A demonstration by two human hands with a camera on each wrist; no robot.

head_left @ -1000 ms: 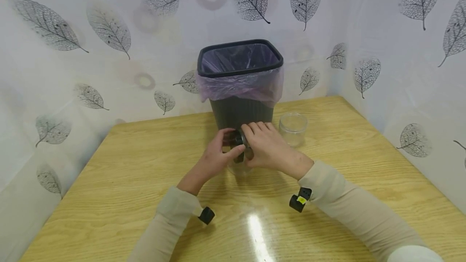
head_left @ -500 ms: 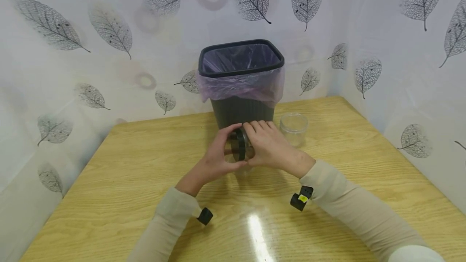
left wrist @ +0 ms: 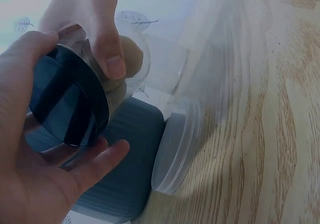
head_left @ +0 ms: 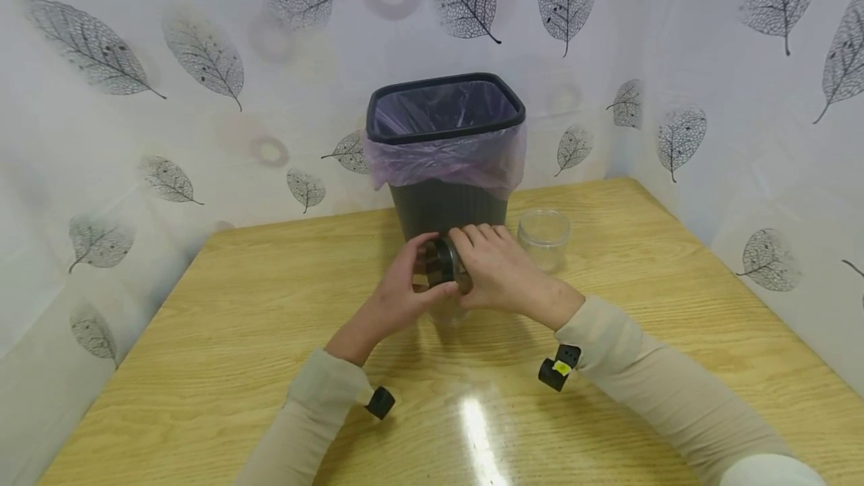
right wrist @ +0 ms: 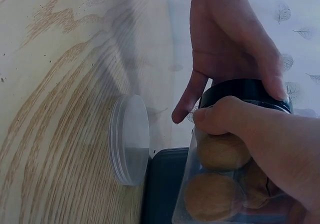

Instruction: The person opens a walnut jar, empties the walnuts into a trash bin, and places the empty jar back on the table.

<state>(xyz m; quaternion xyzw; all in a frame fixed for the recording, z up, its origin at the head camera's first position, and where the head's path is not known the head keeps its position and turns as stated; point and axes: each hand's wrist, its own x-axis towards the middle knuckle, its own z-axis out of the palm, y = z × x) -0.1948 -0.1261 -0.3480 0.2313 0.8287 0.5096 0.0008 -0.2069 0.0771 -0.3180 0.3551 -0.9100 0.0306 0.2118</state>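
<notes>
A clear jar (left wrist: pixel 144 64) of brown walnuts (right wrist: pixel 212 196) lies tilted on its side between my hands, in front of the bin. Its black lid (left wrist: pixel 65 101) faces left. My left hand (head_left: pixel 394 287) holds the lid by its edge, thumb on one side and fingers on the other. My right hand (head_left: pixel 502 276) grips the jar's body, its thumb pressed against the wall near the lid. In the head view the hands cover most of the jar. Below them, a low clear round plastic piece (left wrist: pixel 177 149) with a ridged rim sits on the table.
A dark bin (head_left: pixel 448 208) with a purple liner (head_left: pixel 445 160) stands right behind the hands. To its right is an open clear container (head_left: pixel 543 242). The wooden table (head_left: pixel 270 306) meets leaf-patterned sheets (head_left: pixel 304 96) at the back and right.
The left hand's thumb drops and its fingers spread round the lid, then the thumb rises onto the lid's edge again. The right hand and the jar stay nearly in place.
</notes>
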